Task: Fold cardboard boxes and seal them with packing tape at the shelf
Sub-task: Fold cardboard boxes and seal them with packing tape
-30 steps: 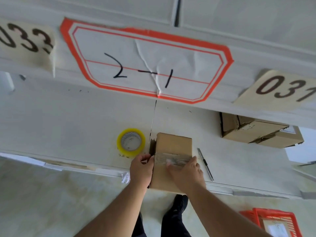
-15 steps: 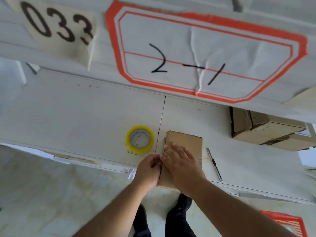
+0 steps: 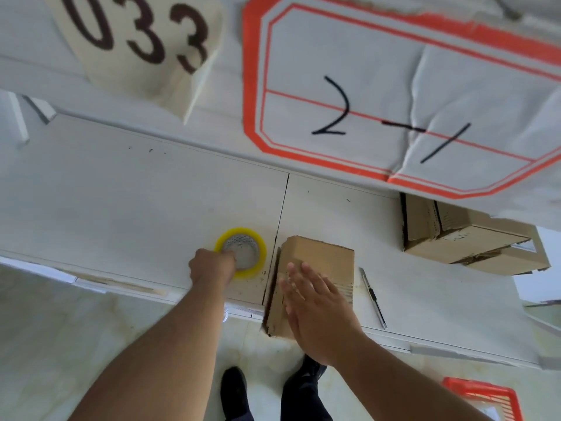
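A small brown cardboard box lies on the white shelf board, its near end jutting over the front edge. Clear tape runs across its top. My right hand rests flat on the box with straight, spread fingers. Just left of the box lies a yellow roll of packing tape, flat on the shelf. My left hand reaches to the roll's near rim, and its curled fingers grip that rim.
A utility knife lies on the shelf right of the box. Folded cardboard boxes are stacked at the back right. A red basket stands on the floor at lower right. Paper labels hang from the upper shelf edge.
My left hand left the box's left edge and moved left to the tape roll. My right hand slid toward me along the box top and now lies flat.
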A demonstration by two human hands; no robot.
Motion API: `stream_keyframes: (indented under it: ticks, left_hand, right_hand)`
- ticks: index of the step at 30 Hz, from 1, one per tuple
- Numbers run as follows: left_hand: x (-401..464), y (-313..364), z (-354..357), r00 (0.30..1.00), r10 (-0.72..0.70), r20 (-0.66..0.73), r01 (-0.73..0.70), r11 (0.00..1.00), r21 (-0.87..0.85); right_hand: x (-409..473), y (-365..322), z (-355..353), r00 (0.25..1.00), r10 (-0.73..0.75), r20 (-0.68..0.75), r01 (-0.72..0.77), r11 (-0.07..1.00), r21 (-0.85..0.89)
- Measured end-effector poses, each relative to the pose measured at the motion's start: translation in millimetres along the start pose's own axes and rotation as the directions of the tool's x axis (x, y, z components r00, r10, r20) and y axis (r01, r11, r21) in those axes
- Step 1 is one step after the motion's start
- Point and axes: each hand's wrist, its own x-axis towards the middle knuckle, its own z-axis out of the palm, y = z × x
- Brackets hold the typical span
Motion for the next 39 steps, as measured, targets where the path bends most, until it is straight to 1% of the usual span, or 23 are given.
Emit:
stream_keyframes:
  ticks: [2, 4, 5, 7, 9, 11, 13, 15, 17, 18, 21, 23, 24, 26, 29, 30, 31, 32, 33, 34, 36, 38, 39]
  left_hand:
    - [-3.9, 3.1, -2.6, 0.998, 0.056, -0.033, -0.057, 0.998, -0.035]
    - [-13.3, 2.6, -5.1, 0.994, 0.110, -0.019, -0.112, 0.984, -0.142]
    - [-16.9, -0.1, -5.8, 0.995, 0.104, 0.000, -0.102, 0.970, -0.219]
    - [-25.0, -4.1, -10.7, 0.998, 0.040, 0.052, -0.016, 0.915, -0.402]
    - [-34.2, -7.3, -16.0, 0.984, -0.039, 0.174, 0.127, 0.838, -0.531]
    - [-46.3, -12.9, -20.7, 0.945, -0.077, 0.318, 0.259, 0.769, -0.584]
    - [-59.1, -18.0, -20.7, 0.924, -0.088, 0.373, 0.316, 0.728, -0.609]
    - [-73.5, -17.3, -16.7, 0.920, -0.068, 0.386, 0.318, 0.706, -0.633]
    - [-90.2, -11.8, -12.5, 0.925, -0.023, 0.378, 0.284, 0.702, -0.653]
    - [-95.7, -9.3, -10.0, 0.928, 0.009, 0.373, 0.261, 0.701, -0.664]
    - [-108.2, -1.6, -3.3, 0.926, 0.143, 0.350, 0.136, 0.737, -0.662]
    - [-115.7, 0.6, 0.5, 0.913, 0.226, 0.338, 0.041, 0.776, -0.629]
    - [-119.3, 1.2, 2.4, 0.909, 0.253, 0.332, -0.002, 0.798, -0.603]
    - [-120.8, 1.2, 4.5, 0.899, 0.279, 0.339, -0.066, 0.849, -0.525]
    - [-118.8, -3.6, -0.9, 0.848, 0.342, 0.404, -0.097, 0.850, -0.518]
    - [-119.8, -9.7, -1.0, 0.841, 0.397, 0.367, -0.161, 0.832, -0.532]
    - [-123.3, -18.3, 0.8, 0.849, 0.447, 0.282, -0.248, 0.809, -0.534]
    - [-128.5, -29.8, 5.5, 0.871, 0.457, 0.183, -0.303, 0.791, -0.532]
    - [-134.4, -41.2, 10.5, 0.890, 0.443, 0.111, -0.326, 0.786, -0.526]
    - [-139.2, -50.7, 15.0, 0.898, 0.425, 0.110, -0.313, 0.797, -0.517]
    - [-139.4, -59.8, 22.1, 0.909, 0.379, 0.175, -0.265, 0.849, -0.457]
    - [-133.0, -59.8, 26.0, 0.906, 0.360, 0.224, -0.249, 0.879, -0.407]
    - [-132.0, -60.4, 27.3, 0.904, 0.372, 0.209, -0.264, 0.873, -0.409]
  right_hand:
    - [0.6, 1.3, 2.8, 1.000, -0.002, 0.008, 0.002, 1.000, -0.001]
    - [1.1, 3.0, 4.6, 1.000, -0.008, -0.005, 0.008, 1.000, -0.005]
    - [1.7, 3.2, 4.7, 1.000, -0.006, -0.018, 0.006, 1.000, -0.007]
    - [3.5, 2.6, 2.8, 1.000, 0.002, -0.019, -0.002, 1.000, -0.004]
    - [5.6, 1.2, 1.3, 1.000, 0.013, -0.002, -0.013, 1.000, 0.005]
    - [9.7, -0.2, -2.9, 0.999, 0.026, 0.020, -0.026, 1.000, 0.003]
    - [11.8, -1.2, -6.0, 0.999, 0.027, 0.030, -0.027, 1.000, 0.007]
    - [13.4, -0.7, -10.1, 0.999, 0.019, 0.039, -0.020, 1.000, 0.013]
    - [15.0, -1.1, -14.6, 0.999, 0.017, 0.044, -0.018, 0.999, 0.033]
    - [15.9, -1.4, -19.4, 0.997, 0.027, 0.077, -0.032, 0.997, 0.068]
    - [21.3, 3.0, -39.4, 0.965, 0.065, 0.255, -0.128, 0.962, 0.242]
    - [27.6, 1.9, -55.5, 0.963, 0.091, 0.253, -0.175, 0.926, 0.333]
    - [31.1, 0.0, -61.6, 0.962, 0.114, 0.249, -0.204, 0.906, 0.372]
    - [40.3, -3.7, -68.8, 0.932, 0.193, 0.308, -0.319, 0.840, 0.439]
    - [53.0, -0.6, -68.7, 0.877, 0.286, 0.387, -0.461, 0.728, 0.507]
    - [55.8, 0.2, -70.2, 0.867, 0.295, 0.401, -0.481, 0.705, 0.521]
    - [57.7, 0.5, -71.0, 0.857, 0.301, 0.418, -0.499, 0.686, 0.529]
    - [58.7, 0.5, -71.6, 0.846, 0.308, 0.435, -0.518, 0.667, 0.535]
    - [59.5, 0.0, -72.6, 0.837, 0.312, 0.450, -0.533, 0.653, 0.538]
    - [60.3, -0.3, -73.1, 0.829, 0.310, 0.466, -0.543, 0.648, 0.534]
    - [62.0, 1.2, -73.0, 0.821, 0.287, 0.494, -0.549, 0.636, 0.543]
    - [64.8, 7.1, -73.4, 0.812, 0.270, 0.517, -0.575, 0.523, 0.629]
    - [66.8, 9.3, -75.9, 0.806, 0.263, 0.530, -0.587, 0.472, 0.658]
